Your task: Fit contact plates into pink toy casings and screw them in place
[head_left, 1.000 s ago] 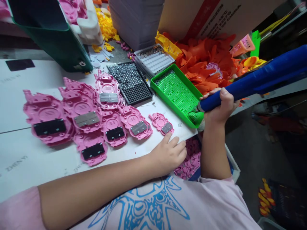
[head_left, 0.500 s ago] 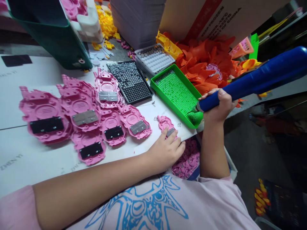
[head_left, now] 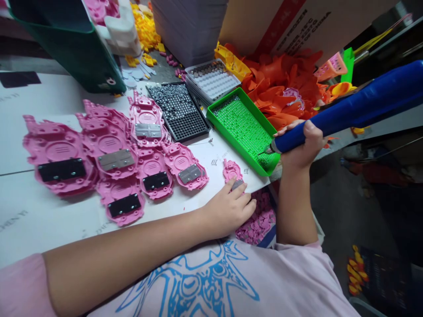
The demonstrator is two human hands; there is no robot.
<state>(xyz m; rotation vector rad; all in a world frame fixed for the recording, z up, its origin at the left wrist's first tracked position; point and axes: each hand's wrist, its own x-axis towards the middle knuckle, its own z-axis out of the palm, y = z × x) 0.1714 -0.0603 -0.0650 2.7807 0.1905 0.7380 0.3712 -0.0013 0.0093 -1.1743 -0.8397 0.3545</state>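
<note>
My right hand point(head_left: 304, 143) is wrapped round a blue electric screwdriver point(head_left: 357, 105). The screwdriver's bit reaches down into the near end of a green tray point(head_left: 243, 125), where small screws lie over a perforated bed. On the white work surface, my left hand point(head_left: 228, 211) has its fingers over the lower end of a small pink plastic casing half point(head_left: 230, 169), holding it close to the edge. A grey plate shows partly between those fingers; the thumb is hidden. Larger pink casing halves point(head_left: 153, 167) with black or grey screwed-on plates lie in overlapping stacks to the left.
A black perforated tray point(head_left: 193, 127) of screws and a clear plastic box point(head_left: 211, 86) stand beyond. Orange parts point(head_left: 272, 83) are heaped behind the green tray. A dark green bin point(head_left: 79, 57) stands far left. Below the edge is a container of small pink parts point(head_left: 256, 220).
The small pink casing half has slid slightly right and turned a little under my left fingers. The screwdriver bit stays in the green tray. The view has shifted slightly.
</note>
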